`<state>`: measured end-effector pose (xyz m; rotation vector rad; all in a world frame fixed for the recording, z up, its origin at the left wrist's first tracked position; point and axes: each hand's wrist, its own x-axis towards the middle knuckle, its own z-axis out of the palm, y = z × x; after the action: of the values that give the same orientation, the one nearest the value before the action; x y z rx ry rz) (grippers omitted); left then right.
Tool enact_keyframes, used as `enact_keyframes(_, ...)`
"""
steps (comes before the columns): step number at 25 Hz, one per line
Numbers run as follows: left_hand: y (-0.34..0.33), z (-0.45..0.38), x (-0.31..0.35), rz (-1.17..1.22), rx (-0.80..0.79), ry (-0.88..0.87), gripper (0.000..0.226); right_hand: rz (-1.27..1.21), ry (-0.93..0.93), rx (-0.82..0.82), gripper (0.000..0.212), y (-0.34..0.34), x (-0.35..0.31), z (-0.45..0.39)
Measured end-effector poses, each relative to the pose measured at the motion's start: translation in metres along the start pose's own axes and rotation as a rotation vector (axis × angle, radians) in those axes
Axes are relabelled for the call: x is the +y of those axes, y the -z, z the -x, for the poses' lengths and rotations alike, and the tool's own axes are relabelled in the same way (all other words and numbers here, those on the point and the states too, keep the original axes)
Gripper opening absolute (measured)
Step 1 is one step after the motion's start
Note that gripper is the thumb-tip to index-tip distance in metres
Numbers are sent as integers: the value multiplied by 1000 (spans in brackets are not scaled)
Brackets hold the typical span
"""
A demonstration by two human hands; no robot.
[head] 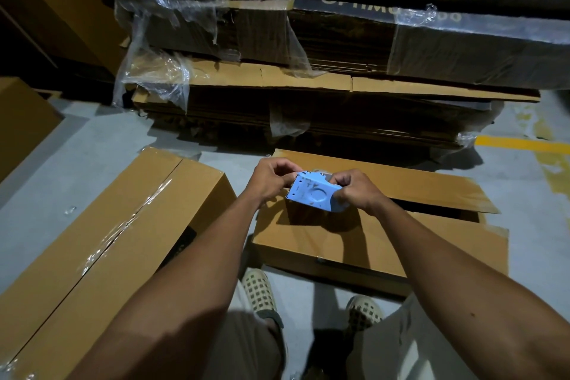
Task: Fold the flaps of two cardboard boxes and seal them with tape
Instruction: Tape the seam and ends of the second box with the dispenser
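At the far left edge a plain brown carton (pixel 21 120) stands on the grey concrete floor (pixel 92 145). Just right of it, running from the lower left corner up toward the middle, lies the sealed cardboard box (pixel 101 225): its top flaps are folded shut and a strip of clear tape (pixel 123 222) runs glossy and wrinkled along the centre seam. Above and behind, a tall stack of flattened cardboard (pixel 308 83) fills the upper part of the view, partly wrapped in torn clear plastic film (pixel 160 71). In the middle, the person's left hand (pixel 271 182) has its fingers curled, pinching at the toothed end of a blue tape dispenser (pixel 314 196); whether the fingertips hold the tape end itself cannot be told. The right hand (pixel 357 193) grips the opposite end of the dispenser, fingers wrapped round it. The dispenser is held in the air above the second cardboard box (pixel 324 241), which sits on the floor just right of the sealed one, with a narrow gap of floor between them. Its near flap lies folded down flat, while the far flap (pixel 401 182) lies slightly raised, leaving a dark open slit between the two on the right side. Below the arms, two pale perforated clogs (pixel 259 290) show on the floor beside the near edge of that box. At the far right a yellow painted line (pixel 521 142) crosses the floor.
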<state>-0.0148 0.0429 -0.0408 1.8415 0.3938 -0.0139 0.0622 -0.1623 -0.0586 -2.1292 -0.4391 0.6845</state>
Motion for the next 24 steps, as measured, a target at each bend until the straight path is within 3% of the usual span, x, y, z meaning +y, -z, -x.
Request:
enact_keyframes(7, -2, -5, -8, -22, -5, 62, 16, 5, 2, -44, 10, -1, 4, -5)
enact_keyframes(14, 6, -11, -12, -7, 74, 67, 15, -42, -22, -129, 20, 3, -1, -3)
enact_keyframes(16, 3, -8, -13, 0, 10, 101, 15, -8, -34, -147, 20, 5, 0, -3)
enact_keyframes(18, 0, -8, -16, 8, -63, 153, 18, 5, -45, -181, 4, 7, 3, -5)
enact_keyframes(22, 3, -9, -13, 159, -6, 249, 27, 28, -90, -209, 56, 8, 4, -5)
enact_keyframes(24, 5, -5, -13, 253, -35, 322, 19, 41, -68, -194, 64, 8, 5, -6)
